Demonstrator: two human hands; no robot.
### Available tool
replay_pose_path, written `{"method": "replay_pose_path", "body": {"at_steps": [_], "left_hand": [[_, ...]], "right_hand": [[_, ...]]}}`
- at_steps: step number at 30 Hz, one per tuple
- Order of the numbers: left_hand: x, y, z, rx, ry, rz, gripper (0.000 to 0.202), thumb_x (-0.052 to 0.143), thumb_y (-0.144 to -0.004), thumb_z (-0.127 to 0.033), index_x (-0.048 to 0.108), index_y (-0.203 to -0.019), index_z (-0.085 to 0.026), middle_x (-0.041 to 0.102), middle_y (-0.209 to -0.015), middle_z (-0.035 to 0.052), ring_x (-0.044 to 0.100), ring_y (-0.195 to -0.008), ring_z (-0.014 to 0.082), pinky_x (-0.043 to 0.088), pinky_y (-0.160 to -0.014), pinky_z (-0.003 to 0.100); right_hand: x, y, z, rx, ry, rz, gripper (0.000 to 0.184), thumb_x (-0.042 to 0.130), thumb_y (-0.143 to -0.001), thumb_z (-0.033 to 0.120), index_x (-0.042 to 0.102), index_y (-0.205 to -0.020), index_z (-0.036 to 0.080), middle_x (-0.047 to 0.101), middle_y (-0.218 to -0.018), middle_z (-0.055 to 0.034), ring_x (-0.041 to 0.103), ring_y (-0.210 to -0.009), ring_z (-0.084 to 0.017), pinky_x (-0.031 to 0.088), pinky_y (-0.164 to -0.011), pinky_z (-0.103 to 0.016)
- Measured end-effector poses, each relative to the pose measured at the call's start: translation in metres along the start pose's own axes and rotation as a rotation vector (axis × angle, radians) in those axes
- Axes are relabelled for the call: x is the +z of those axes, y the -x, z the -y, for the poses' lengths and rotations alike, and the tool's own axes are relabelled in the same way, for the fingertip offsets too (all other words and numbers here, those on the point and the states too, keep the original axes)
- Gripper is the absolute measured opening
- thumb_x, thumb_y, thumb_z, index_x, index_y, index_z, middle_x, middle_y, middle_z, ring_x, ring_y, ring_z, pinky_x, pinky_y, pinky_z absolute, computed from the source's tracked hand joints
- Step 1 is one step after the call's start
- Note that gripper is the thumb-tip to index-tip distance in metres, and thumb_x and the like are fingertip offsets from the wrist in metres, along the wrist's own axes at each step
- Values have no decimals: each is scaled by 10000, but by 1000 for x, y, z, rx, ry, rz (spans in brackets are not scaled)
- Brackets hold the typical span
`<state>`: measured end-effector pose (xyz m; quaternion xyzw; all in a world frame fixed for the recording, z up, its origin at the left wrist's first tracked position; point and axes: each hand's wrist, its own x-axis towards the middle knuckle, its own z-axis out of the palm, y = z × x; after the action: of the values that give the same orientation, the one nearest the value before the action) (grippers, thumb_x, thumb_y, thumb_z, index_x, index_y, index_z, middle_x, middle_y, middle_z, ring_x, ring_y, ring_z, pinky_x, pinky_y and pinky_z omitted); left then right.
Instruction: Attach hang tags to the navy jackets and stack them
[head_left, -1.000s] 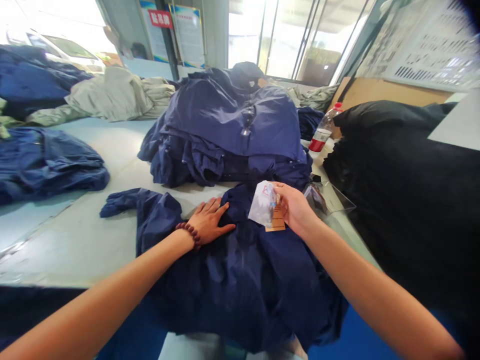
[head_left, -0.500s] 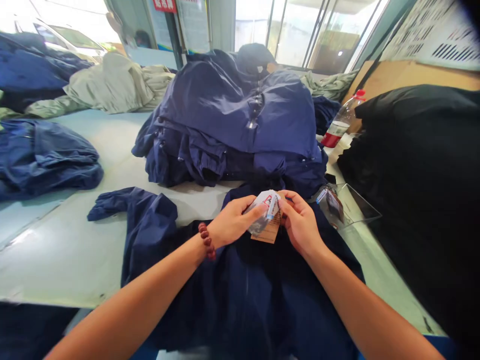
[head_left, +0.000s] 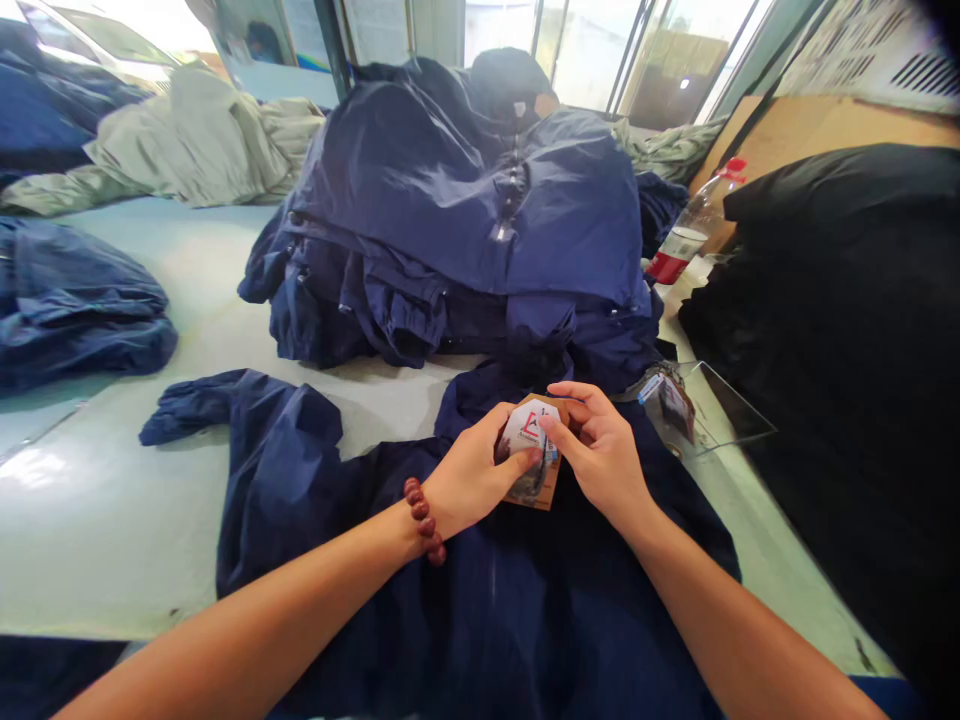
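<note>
A navy garment lies spread on the table in front of me. Both hands meet over its upper middle. My left hand, with a dark red bead bracelet on the wrist, pinches a small clear plastic bag with a red mark together with a brown card tag behind it. My right hand grips the same bag and tag from the right, fingers curled round the top edge.
A tall stack of navy garments stands just beyond my hands. A clear tray with more tags sits to the right, beside a black fabric pile and a red-labelled bottle. Folded navy clothes and pale green ones lie far left.
My left hand lifted off the garment and came over to the bag and tag that my right hand held. Both hands now hold them, slightly lower and nearer me.
</note>
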<state>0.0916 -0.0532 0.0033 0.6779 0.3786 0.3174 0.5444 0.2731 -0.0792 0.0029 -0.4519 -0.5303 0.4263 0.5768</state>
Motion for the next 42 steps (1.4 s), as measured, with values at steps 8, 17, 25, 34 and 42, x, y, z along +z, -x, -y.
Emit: {"method": "replay_pose_path", "body": {"at_steps": [8, 17, 25, 34, 42], "left_hand": [[2, 4, -5, -1, -46, 57, 175, 637, -924, -291, 583, -1067, -206, 598, -877, -32, 555, -773, 131, 457, -702, 247], [3, 3, -2, -30, 87, 66, 223, 644, -920, -305, 580, -1099, -189, 616, -920, -8, 579, -816, 146, 478, -734, 259], [6, 5, 3, 14, -33, 65, 202, 608, -915, -248, 593, -1112, -207, 602, -879, -38, 533, -748, 116, 434, -672, 229], [8, 6, 6, -8, -129, 57, 130, 614, -911, -279, 543, -994, -209, 562, -793, -62, 495, -676, 104, 409, -612, 226], [-6, 3, -15, 209, -227, 91, 186, 565, -990, -301, 640, -1121, -193, 704, -982, 9, 645, -851, 152, 503, -791, 268]], "right_hand": [[-5, -5, -3, -31, 60, 12, 257, 782, -898, 392, 731, -1091, 231, 780, -1087, -65, 733, -901, -205, 606, -796, -333], [-16, -9, -4, 2, -2, 204, 360, 713, -912, 232, 710, -1271, 263, 730, -1302, -57, 702, -1153, -226, 562, -1011, -377], [-15, -10, -11, 52, 17, 176, 296, 766, -873, 274, 753, -1168, 252, 769, -1186, -55, 735, -1037, -216, 588, -918, -347], [-7, -2, 1, -139, 354, 1, 145, 689, -946, 306, 783, -1011, 218, 793, -968, -47, 741, -814, -192, 596, -779, -322], [-8, -9, -4, 83, -87, -87, 211, 769, -895, 404, 747, -978, 211, 799, -932, -54, 744, -807, -193, 604, -740, -310]]}}
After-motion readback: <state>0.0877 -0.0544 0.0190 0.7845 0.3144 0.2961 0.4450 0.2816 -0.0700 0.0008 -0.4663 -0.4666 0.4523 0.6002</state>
